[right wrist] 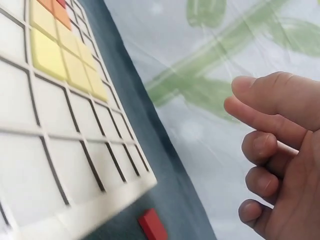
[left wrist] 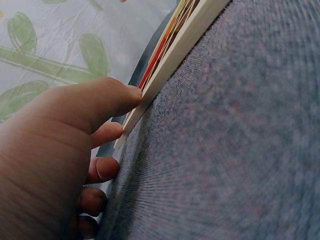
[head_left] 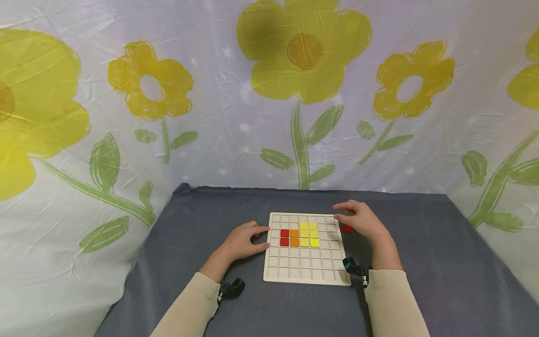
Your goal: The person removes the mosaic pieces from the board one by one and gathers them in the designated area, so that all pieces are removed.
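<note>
A pale wooden board [head_left: 307, 281] with a square grid lies on the dark cloth. In its cells sit two red tiles [head_left: 284, 241], two orange tiles [head_left: 294, 242] and a block of yellow tiles [head_left: 314, 242]. At the board's left edge, my left hand [head_left: 244, 241] rests its thumb [left wrist: 127, 95] and forefinger against the wooden side. Above the far right corner hovers my right hand [head_left: 364, 222], thumb and forefinger extended close together with nothing between them. Below that hand a loose red tile [right wrist: 153, 225] lies on the cloth just off the board's right side.
Dark grey-blue cloth [head_left: 202, 220] covers the table around the board. Behind and at both sides hangs a pale curtain [head_left: 219, 140] printed with yellow flowers. Each wrist wears a black strap with a small device [head_left: 231, 288].
</note>
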A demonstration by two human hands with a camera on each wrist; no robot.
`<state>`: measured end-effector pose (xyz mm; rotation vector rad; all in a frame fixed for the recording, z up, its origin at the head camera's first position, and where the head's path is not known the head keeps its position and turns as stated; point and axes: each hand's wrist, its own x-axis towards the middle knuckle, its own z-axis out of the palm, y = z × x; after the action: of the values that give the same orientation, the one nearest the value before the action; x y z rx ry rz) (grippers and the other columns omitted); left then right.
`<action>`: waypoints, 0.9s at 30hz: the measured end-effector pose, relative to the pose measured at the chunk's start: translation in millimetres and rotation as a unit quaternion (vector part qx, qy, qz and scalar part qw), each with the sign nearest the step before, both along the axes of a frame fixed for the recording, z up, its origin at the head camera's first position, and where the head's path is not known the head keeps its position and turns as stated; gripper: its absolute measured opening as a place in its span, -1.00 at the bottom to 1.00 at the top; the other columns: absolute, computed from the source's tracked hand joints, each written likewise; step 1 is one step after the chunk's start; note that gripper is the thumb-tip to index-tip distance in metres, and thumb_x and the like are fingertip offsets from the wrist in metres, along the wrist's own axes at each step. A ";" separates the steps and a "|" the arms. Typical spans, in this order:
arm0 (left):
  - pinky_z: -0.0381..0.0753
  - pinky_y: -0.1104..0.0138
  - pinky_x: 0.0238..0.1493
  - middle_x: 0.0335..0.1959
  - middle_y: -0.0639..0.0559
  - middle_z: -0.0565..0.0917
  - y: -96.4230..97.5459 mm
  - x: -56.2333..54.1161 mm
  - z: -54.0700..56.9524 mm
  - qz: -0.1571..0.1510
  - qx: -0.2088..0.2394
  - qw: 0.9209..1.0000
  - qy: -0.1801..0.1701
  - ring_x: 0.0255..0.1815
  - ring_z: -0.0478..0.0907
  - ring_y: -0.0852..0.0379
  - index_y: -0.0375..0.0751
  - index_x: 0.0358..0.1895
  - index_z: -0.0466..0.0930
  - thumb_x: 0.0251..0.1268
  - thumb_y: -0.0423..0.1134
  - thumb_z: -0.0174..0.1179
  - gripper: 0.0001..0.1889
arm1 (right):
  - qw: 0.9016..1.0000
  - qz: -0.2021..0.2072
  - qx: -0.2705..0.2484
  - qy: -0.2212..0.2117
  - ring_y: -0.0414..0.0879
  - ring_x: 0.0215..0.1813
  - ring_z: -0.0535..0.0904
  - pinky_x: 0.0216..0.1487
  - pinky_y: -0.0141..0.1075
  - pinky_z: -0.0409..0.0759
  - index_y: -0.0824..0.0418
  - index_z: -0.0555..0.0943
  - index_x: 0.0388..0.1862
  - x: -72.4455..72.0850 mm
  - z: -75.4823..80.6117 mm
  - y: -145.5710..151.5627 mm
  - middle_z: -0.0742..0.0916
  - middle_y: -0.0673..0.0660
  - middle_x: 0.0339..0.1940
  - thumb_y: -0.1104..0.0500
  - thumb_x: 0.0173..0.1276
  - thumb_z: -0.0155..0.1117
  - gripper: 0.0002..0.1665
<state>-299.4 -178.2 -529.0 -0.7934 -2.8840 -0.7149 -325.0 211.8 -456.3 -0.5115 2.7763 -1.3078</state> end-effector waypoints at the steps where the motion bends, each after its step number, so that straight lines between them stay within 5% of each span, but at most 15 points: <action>1: 0.26 0.29 -0.36 -0.38 0.17 0.39 0.0 0.2 0.3 -0.001 0.002 1.000 0.000 -0.46 0.25 0.21 0.07 0.32 0.64 0.34 0.10 0.37 -0.48 | 1.000 0.002 0.003 0.001 0.01 -0.31 0.32 -0.30 -0.13 0.37 0.24 0.69 0.22 -0.4 -0.4 -3.1 0.45 0.12 -0.29 0.12 0.45 0.39 -0.58; 18: 0.25 0.29 -0.37 -0.38 0.14 0.40 1.5 1.4 1.6 -0.001 0.007 1.000 0.005 -0.46 0.25 0.21 0.01 0.31 0.66 0.33 0.09 0.38 -0.47 | 0.998 0.052 0.038 0.016 0.00 -0.19 0.34 -0.22 -0.07 0.30 0.21 0.69 0.25 -3.2 -8.2 -41.7 0.46 0.07 -0.30 0.10 0.45 0.38 -0.56; 27: 0.25 0.31 -0.37 -0.38 0.14 0.41 0.9 0.3 1.0 -0.004 0.002 1.000 0.013 -0.46 0.25 0.22 0.01 0.31 0.66 0.33 0.10 0.37 -0.47 | 0.995 0.060 0.075 0.002 -0.04 -0.31 0.29 -0.30 -0.13 0.23 0.26 0.72 0.19 -2.3 -13.5 -63.5 0.41 0.08 -0.39 0.12 0.43 0.39 -0.58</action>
<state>-299.1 -177.3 -528.0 -0.8089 -2.8575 -0.7063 -327.3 148.3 -469.8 -0.6604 2.7681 -1.0665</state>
